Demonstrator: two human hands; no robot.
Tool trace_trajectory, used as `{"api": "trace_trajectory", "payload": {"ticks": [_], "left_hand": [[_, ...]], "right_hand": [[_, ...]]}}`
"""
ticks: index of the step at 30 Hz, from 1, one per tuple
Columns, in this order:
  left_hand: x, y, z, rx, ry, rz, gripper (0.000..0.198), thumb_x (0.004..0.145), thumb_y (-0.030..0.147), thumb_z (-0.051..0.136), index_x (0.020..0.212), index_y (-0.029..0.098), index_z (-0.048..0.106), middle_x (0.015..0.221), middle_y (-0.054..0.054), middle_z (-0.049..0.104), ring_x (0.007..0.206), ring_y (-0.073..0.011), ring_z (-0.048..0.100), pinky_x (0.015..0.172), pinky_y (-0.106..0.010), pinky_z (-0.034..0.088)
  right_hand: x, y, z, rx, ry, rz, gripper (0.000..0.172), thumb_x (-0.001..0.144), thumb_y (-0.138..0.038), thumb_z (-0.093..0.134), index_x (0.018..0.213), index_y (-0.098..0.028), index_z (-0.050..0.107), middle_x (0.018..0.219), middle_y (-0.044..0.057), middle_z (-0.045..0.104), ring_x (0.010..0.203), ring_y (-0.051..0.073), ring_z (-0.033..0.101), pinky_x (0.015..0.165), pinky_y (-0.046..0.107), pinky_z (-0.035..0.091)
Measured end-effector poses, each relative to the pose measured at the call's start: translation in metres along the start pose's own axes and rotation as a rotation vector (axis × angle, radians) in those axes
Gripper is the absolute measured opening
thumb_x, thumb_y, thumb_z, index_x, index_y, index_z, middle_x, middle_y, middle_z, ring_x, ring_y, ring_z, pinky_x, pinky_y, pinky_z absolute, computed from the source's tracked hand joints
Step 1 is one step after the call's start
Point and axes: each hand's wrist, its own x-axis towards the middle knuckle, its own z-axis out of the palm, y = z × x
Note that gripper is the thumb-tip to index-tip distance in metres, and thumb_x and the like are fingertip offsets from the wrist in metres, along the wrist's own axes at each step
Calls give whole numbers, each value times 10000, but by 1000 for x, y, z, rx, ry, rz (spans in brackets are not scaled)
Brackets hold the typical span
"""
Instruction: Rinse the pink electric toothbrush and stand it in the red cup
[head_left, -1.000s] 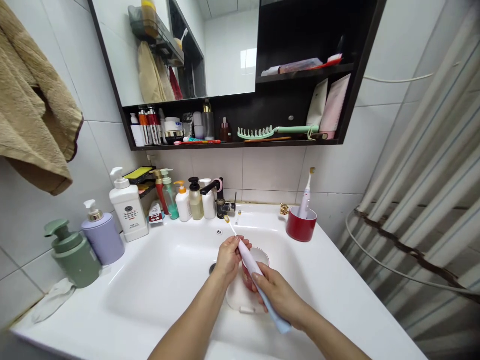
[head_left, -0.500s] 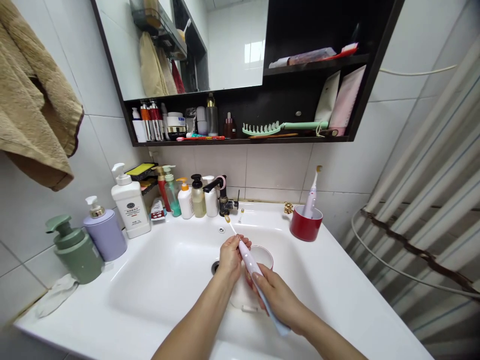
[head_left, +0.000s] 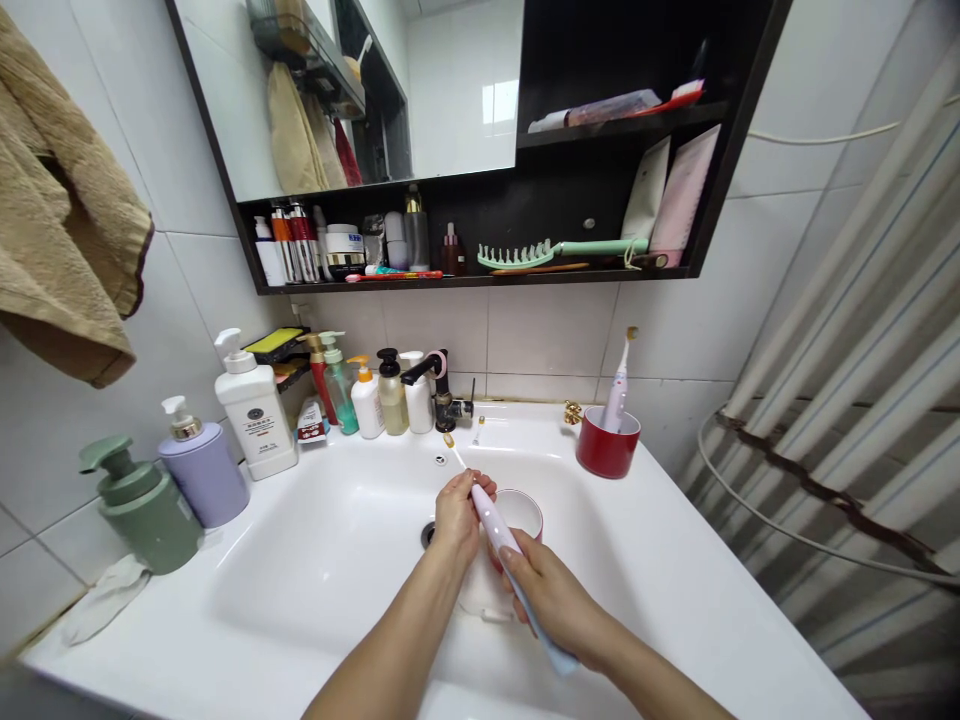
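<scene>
An electric toothbrush (head_left: 491, 515) with a pale pink handle slants over the sink. My left hand (head_left: 459, 510) is closed around its upper end, where the white neck meets the handle, and the brush head points towards the faucet. Lower down, my right hand (head_left: 544, 590) wraps the handle. Something pale blue (head_left: 555, 655) sticks out below that hand; whether it is the handle's end or a cloth I cannot tell. Behind the hands, a cup with a white inside and red rim (head_left: 523, 510) stands in the sink (head_left: 315, 560), partly hidden, near a whitish object (head_left: 480, 592).
A red cup (head_left: 609, 452) holding another electric toothbrush (head_left: 619, 385) stands on the right rim. A small brush head (head_left: 480, 430) lies by the black faucet (head_left: 442, 395). Several pump bottles (head_left: 259, 415) line the left and back. A shelf cabinet (head_left: 555, 275) hangs above.
The view has shifted slightly. Both hands keep nearly the same hold on the toothbrush, with little visible movement.
</scene>
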Motion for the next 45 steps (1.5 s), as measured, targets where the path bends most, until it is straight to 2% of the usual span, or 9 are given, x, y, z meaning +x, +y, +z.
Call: {"api": "trace_trajectory", "payload": {"ticks": [7,11,17,22,27,32,36,41,45], "left_hand": [[1,-1,0,69,1,1,71,669,143,425,610,115,454,515,-15,506,496,-93,522,577,-237,428],[11,5,9,189,25,27,77,691,154,393,658,113,449,516,-14,506,475,-82,514,531,-214,418],[61,7,38,785,-48,-32,97,670,184,418,588,133,412,441,-21,506,410,-108,493,475,-249,397],[106,-15,60,1053,-18,-26,164,602,154,478,450,148,416,296,-21,425,429,-177,505,498,-309,383],[126,-26,65,1244,-13,2,227,557,155,502,361,166,388,292,-69,429,569,-256,536,574,-349,371],[129,-12,52,1320,55,182,209,518,199,557,458,177,359,623,-111,569,930,-247,438,728,-314,321],[129,-1,35,1314,142,300,213,500,113,555,486,167,350,813,-124,552,1007,-239,375,789,-318,274],[118,2,30,1152,150,186,251,523,12,489,410,163,323,651,-113,551,927,-237,444,746,-308,321],[85,12,28,921,84,25,183,611,71,451,456,148,392,469,-40,477,650,-171,542,613,-270,408]], "right_hand": [[1,-2,-2,48,-21,73,259,727,-409,253,739,-174,359,605,-40,391,380,28,367,367,171,299],[0,3,-9,72,-6,65,268,728,-409,253,757,-171,373,598,-38,387,378,29,366,354,164,287],[-3,1,-19,135,65,32,282,726,-420,261,784,-174,388,582,-39,382,372,32,352,355,166,284],[-1,-2,-22,193,95,8,289,722,-423,277,851,-183,376,600,-35,392,373,37,367,354,167,291],[2,3,-23,184,98,7,304,726,-418,268,863,-178,394,607,-32,389,349,27,347,333,163,271],[0,4,-25,215,101,5,302,729,-409,272,902,-189,387,614,-32,393,357,26,353,360,168,293],[0,4,-23,239,115,-22,302,729,-404,274,887,-177,393,621,-28,394,371,30,364,371,174,298],[2,5,-22,222,132,-37,307,723,-401,284,893,-170,392,598,-33,398,366,34,357,381,184,298],[1,6,-20,206,151,-6,295,721,-395,287,854,-160,403,585,-36,397,376,38,371,396,188,307]]}}
